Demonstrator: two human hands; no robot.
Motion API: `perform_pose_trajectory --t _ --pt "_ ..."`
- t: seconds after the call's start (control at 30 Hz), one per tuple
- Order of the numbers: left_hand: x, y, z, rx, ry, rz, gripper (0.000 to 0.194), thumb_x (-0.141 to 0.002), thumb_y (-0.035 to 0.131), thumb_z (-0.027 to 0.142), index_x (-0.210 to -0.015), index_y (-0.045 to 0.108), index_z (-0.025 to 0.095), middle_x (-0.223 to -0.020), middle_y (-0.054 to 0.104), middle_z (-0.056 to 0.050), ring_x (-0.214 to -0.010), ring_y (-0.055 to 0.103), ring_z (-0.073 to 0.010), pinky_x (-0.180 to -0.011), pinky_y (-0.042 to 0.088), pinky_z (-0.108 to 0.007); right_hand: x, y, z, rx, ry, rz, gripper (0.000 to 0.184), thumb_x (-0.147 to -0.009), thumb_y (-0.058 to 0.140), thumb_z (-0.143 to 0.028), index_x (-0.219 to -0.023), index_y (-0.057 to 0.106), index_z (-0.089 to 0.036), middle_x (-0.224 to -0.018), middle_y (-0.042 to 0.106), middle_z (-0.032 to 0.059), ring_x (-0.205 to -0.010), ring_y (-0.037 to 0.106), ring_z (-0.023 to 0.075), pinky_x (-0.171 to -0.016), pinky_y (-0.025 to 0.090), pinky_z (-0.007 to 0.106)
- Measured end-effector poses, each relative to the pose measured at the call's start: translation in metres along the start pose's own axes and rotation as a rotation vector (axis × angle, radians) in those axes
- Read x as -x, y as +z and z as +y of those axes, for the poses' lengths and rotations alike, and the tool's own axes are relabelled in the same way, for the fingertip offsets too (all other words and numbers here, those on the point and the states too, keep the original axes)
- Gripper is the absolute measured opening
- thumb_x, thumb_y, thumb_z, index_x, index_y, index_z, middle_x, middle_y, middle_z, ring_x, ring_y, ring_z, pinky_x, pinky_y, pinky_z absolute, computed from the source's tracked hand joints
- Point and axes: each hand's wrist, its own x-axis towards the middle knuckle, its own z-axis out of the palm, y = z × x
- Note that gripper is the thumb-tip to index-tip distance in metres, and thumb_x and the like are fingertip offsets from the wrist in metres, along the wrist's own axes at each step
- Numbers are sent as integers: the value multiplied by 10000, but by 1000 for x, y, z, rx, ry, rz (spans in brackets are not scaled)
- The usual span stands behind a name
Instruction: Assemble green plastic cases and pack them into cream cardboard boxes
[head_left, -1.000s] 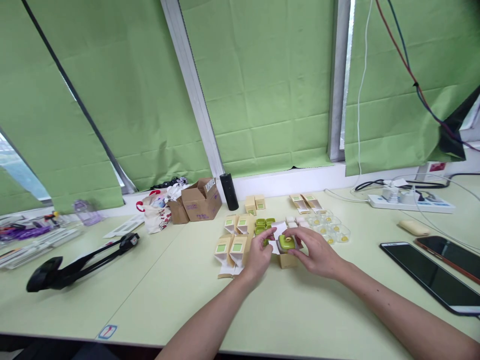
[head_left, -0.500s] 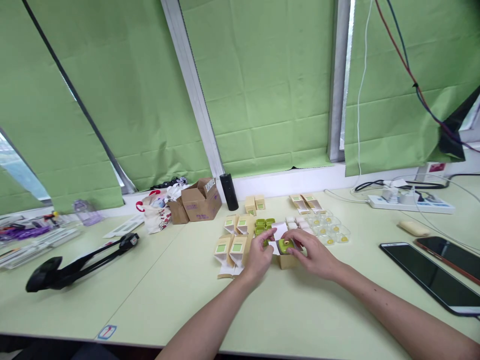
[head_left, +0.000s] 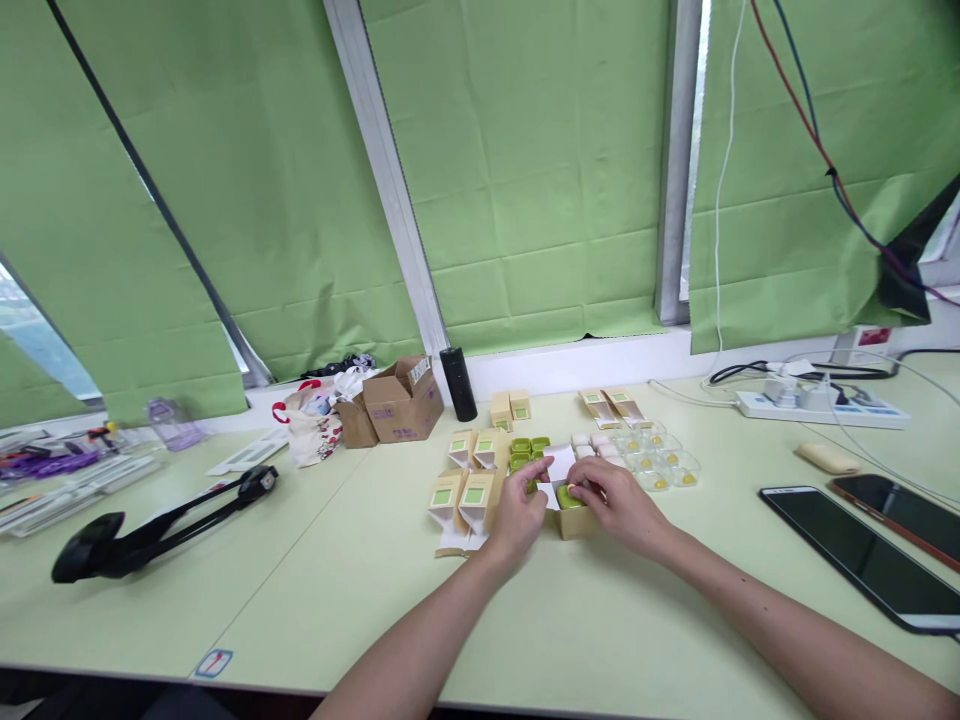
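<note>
A small open cardboard box (head_left: pixel 577 523) stands in front of me, its white inner flap (head_left: pixel 560 460) raised at the back. Inside sits a green rounded-square piece (head_left: pixel 566 497), its top partly hidden by fingers. My left hand (head_left: pixel 517 508) grips the box's left side at a flap, thumb and forefinger showing. Coming from the right, my right hand (head_left: pixel 619 500) pinches the top of the green piece, where a small pale knob is. Behind my left hand lie several more green square pieces (head_left: pixel 530 444). White square pieces (head_left: pixel 598 444) lie behind the box.
Folded cartons with green labels (head_left: pixel 475 490) stand left of my hands, others (head_left: pixel 613 406) at the back. Clear plastic cups (head_left: pixel 660 458) with yellow bits are on the right. Phones (head_left: pixel 862 550), a power strip (head_left: pixel 821 405), a black bottle (head_left: pixel 458 384) and a brown box (head_left: pixel 405 402) surround the area.
The green piece has gone down into the small box. My right hand's fingers have moved from its sides to its top and closed together. My left hand stays in place.
</note>
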Motion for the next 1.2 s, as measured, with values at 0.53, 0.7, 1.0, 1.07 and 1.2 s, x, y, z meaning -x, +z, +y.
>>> perform_pose_trajectory --t 0.53,0.7,1.0,1.07,1.2 --pt "0 -1 3 15 -13 -9 628 -700 575 68 -1293 765 144 -1152 757 -107 -1169 675 -264 -1125 489 -418 -1 0 4 31 25 -23 280 -968 561 -201 -729 706 -222 -939 664 60 -733 651 197 -641 535 354" --pt "2 -1 2 42 -29 -2 621 -711 571 83 -1298 764 148 -1148 756 -107 -1154 680 -263 -1099 500 -413 1 0 5 -11 40 70 258 -999 507 -210 -863 724 -231 -987 664 72 -788 645 215 -689 540 369" --pt "-2 0 8 152 -105 15 613 -648 568 101 -1218 792 129 -1027 772 -92 -1023 700 -247 -915 535 -337 1 1 21 -167 206 307 198 -930 520 -250 -991 708 -237 -1024 672 73 -761 595 214 -688 505 354" --pt "-2 0 11 169 -113 17 606 -639 570 107 -1200 796 127 -999 772 -90 -995 697 -242 -883 535 -326 1 3 26 -207 269 319 196 -885 547 -272 -989 710 -237 -1001 667 63 -731 574 200 -684 492 347" --pt "-1 -1 15 168 -114 33 609 -624 571 125 -1189 799 123 -976 769 -88 -948 685 -230 -845 529 -314 0 8 34 -309 358 302 234 -835 589 -327 -1013 710 -237 -955 655 53 -725 560 193 -662 459 329"
